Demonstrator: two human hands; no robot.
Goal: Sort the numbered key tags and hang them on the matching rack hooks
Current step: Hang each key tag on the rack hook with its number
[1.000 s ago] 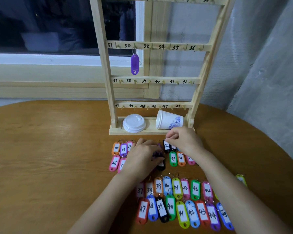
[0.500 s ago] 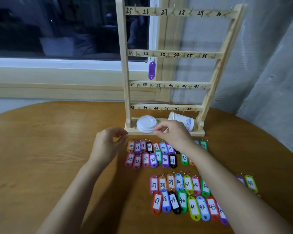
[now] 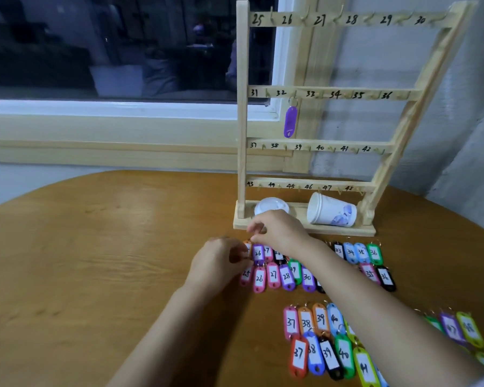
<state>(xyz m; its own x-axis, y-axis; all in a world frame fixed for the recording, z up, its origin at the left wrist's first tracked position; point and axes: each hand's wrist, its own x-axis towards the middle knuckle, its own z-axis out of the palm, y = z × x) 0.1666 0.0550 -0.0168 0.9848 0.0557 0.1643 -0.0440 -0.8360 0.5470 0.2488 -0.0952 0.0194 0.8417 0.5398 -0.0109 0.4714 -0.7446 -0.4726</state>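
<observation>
Dozens of glossy oval plastic tags (image 3: 273, 275) line your grainy round wooden bench (image 3: 95, 247); your left hand (image 3: 218, 263) and right hand (image 3: 277, 230) curl over them, though I cannot tell whether either grasps one.

A paper cup (image 3: 331, 213) (on its side) lies near a white lid (image 3: 268, 206).

One wooden rack (image 3: 242, 107) shows four numbered rails (image 3: 333, 94), six numbers on each. One purple tag (image 3: 290, 121) hangs there. On its base: one paper cup (image 3: 331, 213), one white lid (image 3: 271, 206). The loose key tags (image 3: 298, 356) on the tabletop (image 3: 95, 261) are partly hidden, so their number cannot be told.
</observation>
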